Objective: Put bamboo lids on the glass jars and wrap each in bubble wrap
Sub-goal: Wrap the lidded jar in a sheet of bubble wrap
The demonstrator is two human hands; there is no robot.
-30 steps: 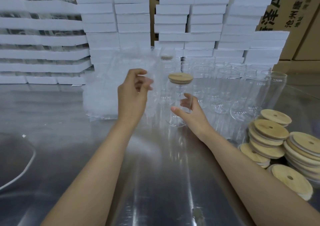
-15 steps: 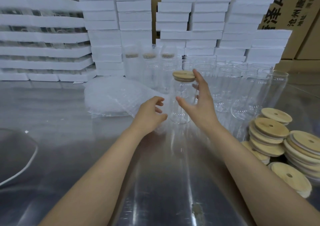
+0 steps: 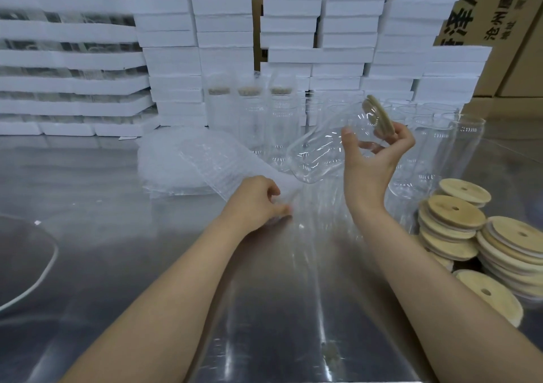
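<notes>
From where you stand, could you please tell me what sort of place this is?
Most likely a packing station in a warehouse or small factory: white foam boxes are stacked in front of printed cardboard cartons, and there are rows of empty glass jars on a steel table and piles of bamboo lids.

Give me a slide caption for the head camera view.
Right hand holds a lidded glass jar tilted while left hand pinches a bubble wrap sheet.

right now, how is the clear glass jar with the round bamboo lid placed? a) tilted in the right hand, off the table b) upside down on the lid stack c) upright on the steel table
a: the right hand holds the clear glass jar aloft and tilted, its round bamboo lid pointing up and right, above the steel table.
</notes>
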